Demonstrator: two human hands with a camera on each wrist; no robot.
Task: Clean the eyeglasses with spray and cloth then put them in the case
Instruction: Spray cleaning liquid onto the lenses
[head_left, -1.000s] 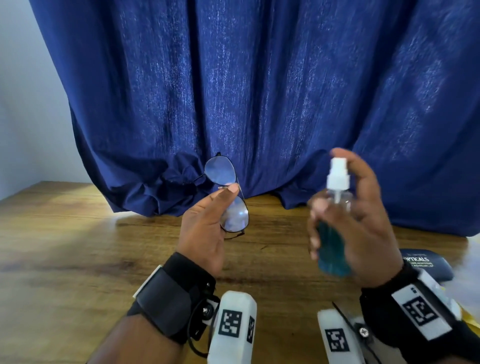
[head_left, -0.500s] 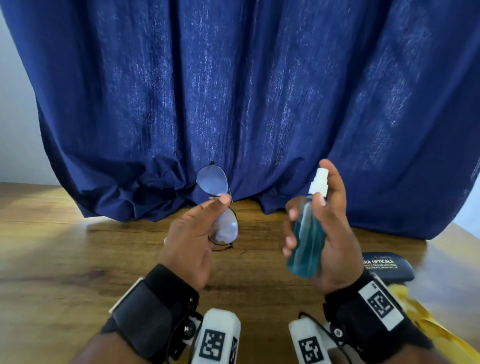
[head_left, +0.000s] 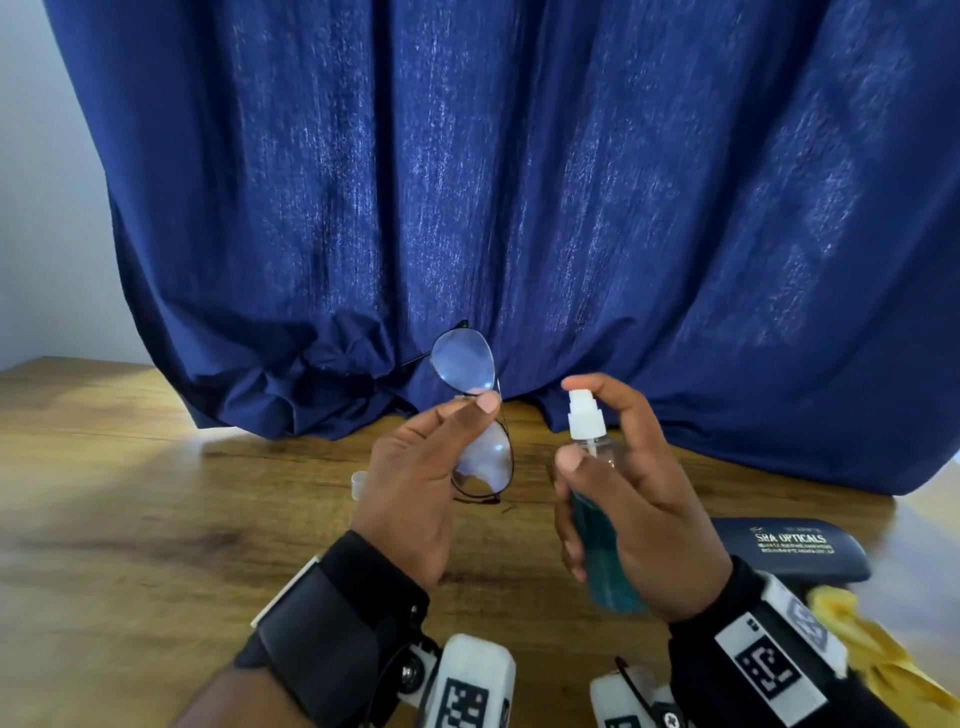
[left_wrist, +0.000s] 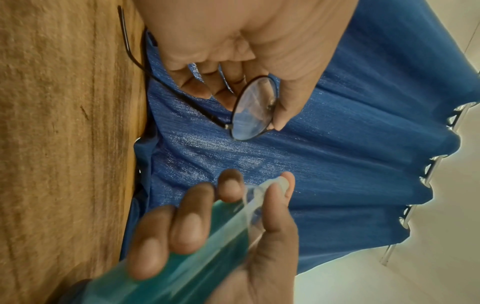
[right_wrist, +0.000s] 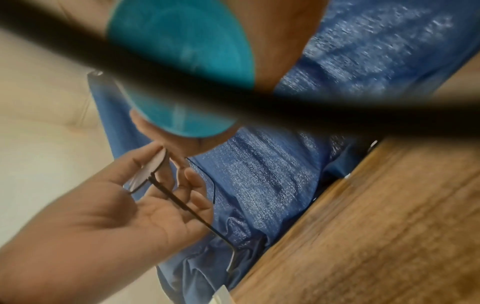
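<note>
My left hand (head_left: 415, 483) pinches thin black-rimmed eyeglasses (head_left: 464, 366) at the bridge, holding them upright above the table with one lens over the other. The left wrist view shows one lens of the eyeglasses (left_wrist: 253, 109) held by thumb and fingers of the left hand (left_wrist: 249, 61). My right hand (head_left: 639, 499) grips a clear spray bottle (head_left: 597, 540) of teal liquid, index finger on its white pump top, nozzle facing the glasses a short way off. The right wrist view shows the bottle's base (right_wrist: 182, 67). A dark case (head_left: 795, 551) lies at the right, a yellow cloth (head_left: 878, 649) beside it.
A wooden table (head_left: 156, 519) spreads under both hands. A dark blue curtain (head_left: 519, 208) hangs behind and bunches on the table's far edge. A small clear cap (head_left: 358, 482) sits on the table just left of my left hand.
The spray bottle has come closer to the glasses and stands more upright, with the index finger now on top of the pump. The left hand keeps its hold on the glasses.
</note>
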